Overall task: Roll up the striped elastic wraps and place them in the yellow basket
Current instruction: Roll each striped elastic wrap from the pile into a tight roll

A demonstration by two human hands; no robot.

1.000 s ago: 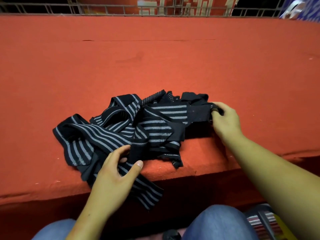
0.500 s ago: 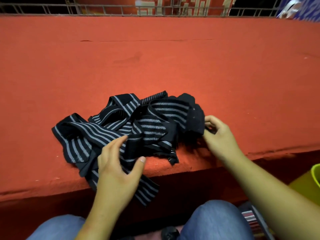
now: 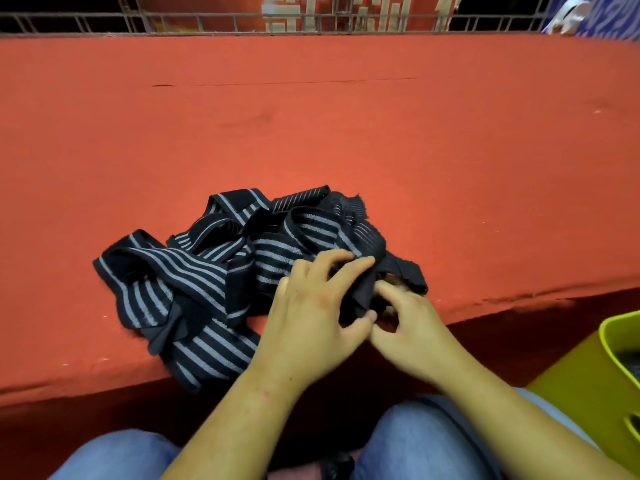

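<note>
Left hand (image 3: 311,317) has joined right hand (image 3: 412,327) at the wraps' (image 3: 194,282) right; both pinch one dark end (image 3: 362,296), so rolling likely starts next.

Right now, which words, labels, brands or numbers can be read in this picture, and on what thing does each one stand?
Red sign behind the railing: large pale marks, cut off at the top, not readable.
Blue sign, far right: white shape, too blurred to read.
Striped wraps, yellow basket: no text shows.
</note>
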